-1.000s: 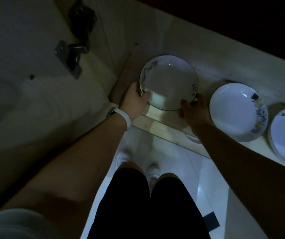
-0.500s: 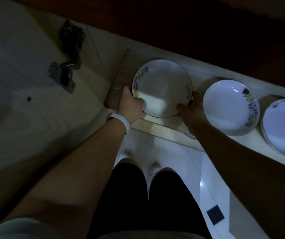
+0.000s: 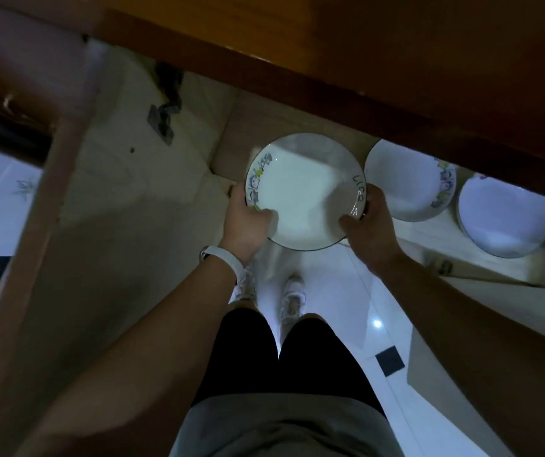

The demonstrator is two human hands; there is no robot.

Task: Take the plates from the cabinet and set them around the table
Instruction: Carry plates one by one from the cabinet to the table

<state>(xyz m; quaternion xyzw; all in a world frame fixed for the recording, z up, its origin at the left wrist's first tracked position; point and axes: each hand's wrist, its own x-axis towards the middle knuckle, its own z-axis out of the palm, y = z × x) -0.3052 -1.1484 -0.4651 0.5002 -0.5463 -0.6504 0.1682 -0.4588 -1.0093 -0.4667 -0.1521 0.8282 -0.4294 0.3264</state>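
White plates (image 3: 409,181) beside held plate (image 3: 304,192)

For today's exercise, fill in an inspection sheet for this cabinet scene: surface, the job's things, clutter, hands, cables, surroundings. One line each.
Surface: pale cabinet shelf, dimly lit, under a brown wooden top.
Job's things: held plate with a patterned rim, partly out past the shelf edge; second plate and third plate rest on the shelf to its right.
Clutter: nothing seen.
Hands: left hand grips the held plate's left rim, right hand its right rim; white wristband on the left wrist.
Cables: nothing seen.
Surroundings: open cabinet door with a metal hinge at left; glossy white tiled floor below.
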